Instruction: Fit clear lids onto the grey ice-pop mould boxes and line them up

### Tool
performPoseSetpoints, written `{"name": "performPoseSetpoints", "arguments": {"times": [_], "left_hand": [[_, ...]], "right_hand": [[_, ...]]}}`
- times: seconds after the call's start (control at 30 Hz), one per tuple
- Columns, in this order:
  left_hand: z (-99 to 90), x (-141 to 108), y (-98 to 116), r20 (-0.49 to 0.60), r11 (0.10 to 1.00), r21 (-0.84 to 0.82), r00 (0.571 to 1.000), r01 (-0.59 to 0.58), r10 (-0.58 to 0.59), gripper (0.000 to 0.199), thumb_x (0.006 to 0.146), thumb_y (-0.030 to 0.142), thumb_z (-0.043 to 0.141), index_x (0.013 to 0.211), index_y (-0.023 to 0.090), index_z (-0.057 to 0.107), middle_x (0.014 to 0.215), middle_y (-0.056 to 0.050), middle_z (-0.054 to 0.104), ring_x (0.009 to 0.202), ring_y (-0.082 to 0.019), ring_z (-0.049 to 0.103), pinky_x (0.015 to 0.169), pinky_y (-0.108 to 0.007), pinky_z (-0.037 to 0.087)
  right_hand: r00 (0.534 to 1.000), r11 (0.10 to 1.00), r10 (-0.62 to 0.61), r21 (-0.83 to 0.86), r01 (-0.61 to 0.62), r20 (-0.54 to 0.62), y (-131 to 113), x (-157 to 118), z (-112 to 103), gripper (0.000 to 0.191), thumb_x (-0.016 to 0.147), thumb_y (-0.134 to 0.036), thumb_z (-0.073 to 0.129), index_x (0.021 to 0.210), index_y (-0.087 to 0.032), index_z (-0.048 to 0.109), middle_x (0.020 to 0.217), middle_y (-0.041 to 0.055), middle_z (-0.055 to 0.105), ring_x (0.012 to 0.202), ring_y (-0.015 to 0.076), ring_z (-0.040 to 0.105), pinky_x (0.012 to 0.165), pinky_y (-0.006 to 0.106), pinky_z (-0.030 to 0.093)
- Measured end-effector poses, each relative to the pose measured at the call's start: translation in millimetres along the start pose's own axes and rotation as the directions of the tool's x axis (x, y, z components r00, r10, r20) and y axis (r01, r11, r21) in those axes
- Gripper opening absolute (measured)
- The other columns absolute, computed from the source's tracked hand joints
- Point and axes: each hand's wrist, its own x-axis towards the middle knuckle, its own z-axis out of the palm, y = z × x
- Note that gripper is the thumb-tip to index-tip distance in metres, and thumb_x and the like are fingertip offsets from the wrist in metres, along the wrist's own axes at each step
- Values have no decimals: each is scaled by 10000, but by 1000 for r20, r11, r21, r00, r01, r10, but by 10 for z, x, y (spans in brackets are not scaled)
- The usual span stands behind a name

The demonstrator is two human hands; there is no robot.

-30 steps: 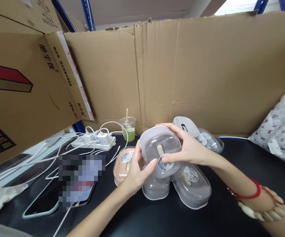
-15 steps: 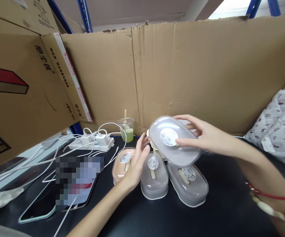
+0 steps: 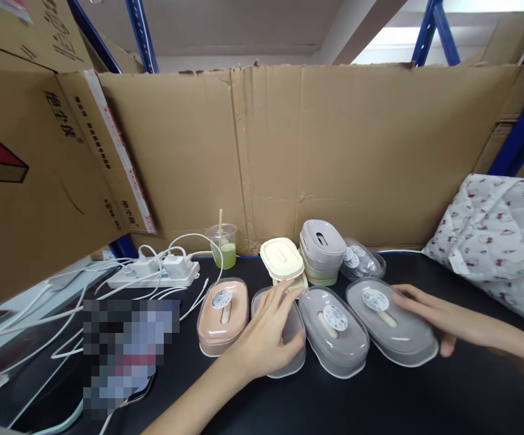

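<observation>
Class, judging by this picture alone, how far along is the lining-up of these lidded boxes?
Done: a pink box and three grey ones sit in a row. In hand: the left hand rests on the second box; the right hand touches the end box. Left: the stacked boxes behind.

Warehouse packing station, blue steel racking (image 3: 429, 33), cardboard sheets (image 3: 334, 151) as walls, printed cartons (image 3: 26, 169) stacked alongside

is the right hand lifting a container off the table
No, the right hand lies flat against the rightmost grey container, which sits on the black table in line with the others.
</observation>
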Motion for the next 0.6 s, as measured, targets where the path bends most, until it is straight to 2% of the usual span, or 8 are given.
{"name": "performPoseSetpoints", "arguments": {"times": [0.07, 0.13, 0.27, 0.33, 0.4, 0.47, 0.53, 0.6], "left_hand": [[-20, 10, 13, -15, 1000, 21, 1000, -1, 1, 508, 795, 285, 518, 1296, 213, 476, 1417, -136, 397, 1309, -307, 352, 1074, -514, 272], [-56, 40, 6, -88, 999, 50, 996, 16, -12, 426, 818, 311, 484, 1229, 208, 525, 1361, -139, 456, 1270, -301, 399, 1048, -498, 300], [-175, 199, -43, -347, 987, 120, 936, 108, -60, 303, 810, 289, 464, 1070, 183, 576, 1175, -141, 565, 1135, -300, 508, 971, -477, 346], [-254, 333, -44, -406, 969, 85, 896, 231, -178, 321, 813, 297, 476, 1096, 161, 540, 1150, -155, 563, 1114, -305, 524, 941, -450, 367], [-336, 487, -15, -359, 910, 43, 856, 412, -371, 375, 816, 326, 509, 1134, 128, 502, 1197, -195, 533, 1148, -327, 514, 945, -428, 367], [-408, 643, 25, -320, 826, 36, 789, 563, -524, 371, 817, 326, 526, 1113, 104, 500, 1235, -241, 510, 1189, -362, 491, 972, -441, 341], [-454, 778, 41, -327, 764, 24, 727, 645, -603, 310, 791, 267, 555, 1043, 91, 521, 1198, -276, 536, 1186, -395, 494, 973, -472, 333], [-469, 876, 14, -318, 719, -4, 681, 695, -660, 268, 725, 187, 602, 966, 89, 540, 1082, -278, 601, 1071, -407, 577, 919, -478, 380]], "right_hand": [[999, 998, -32, -63, 31, -22, 14, 36, 54, 740, 629, -756, 416, 1085, -206, 607, 1037, 145, 642, 760, 270, 638, 424, 322, 530], [994, 977, -63, -209, 42, -93, -29, 75, 54, 652, 661, -685, 428, 1023, -184, 636, 1024, 153, 645, 801, 288, 638, 517, 373, 555], [926, 890, -253, -443, 109, -280, -346, 122, -50, 567, 731, -530, 434, 1144, -178, 594, 1030, 121, 660, 901, 302, 635, 778, 471, 518], [884, 865, -337, -478, 154, -325, -617, 134, -100, 547, 769, -514, 429, 1190, -195, 572, 1061, 103, 661, 974, 295, 622, 850, 460, 486], [864, 864, -349, -482, 148, -362, -914, 156, -115, 598, 792, -560, 430, 1249, -190, 539, 1152, 116, 632, 1064, 306, 591, 905, 457, 453], [891, 869, -310, -480, 123, -333, -1180, 201, -81, 715, 795, -626, 422, 1329, -155, 470, 1251, 147, 573, 1143, 334, 543, 937, 468, 425], [928, 868, -253, -487, 93, -273, -1371, 270, -1, 788, 799, -645, 423, 1378, -110, 407, 1314, 178, 517, 1187, 343, 509, 960, 450, 406], [949, 864, -205, -499, 60, -241, -1473, 350, 100, 820, 799, -615, 462, 1408, -77, 353, 1339, 205, 481, 1212, 338, 488, 979, 423, 391]]}}
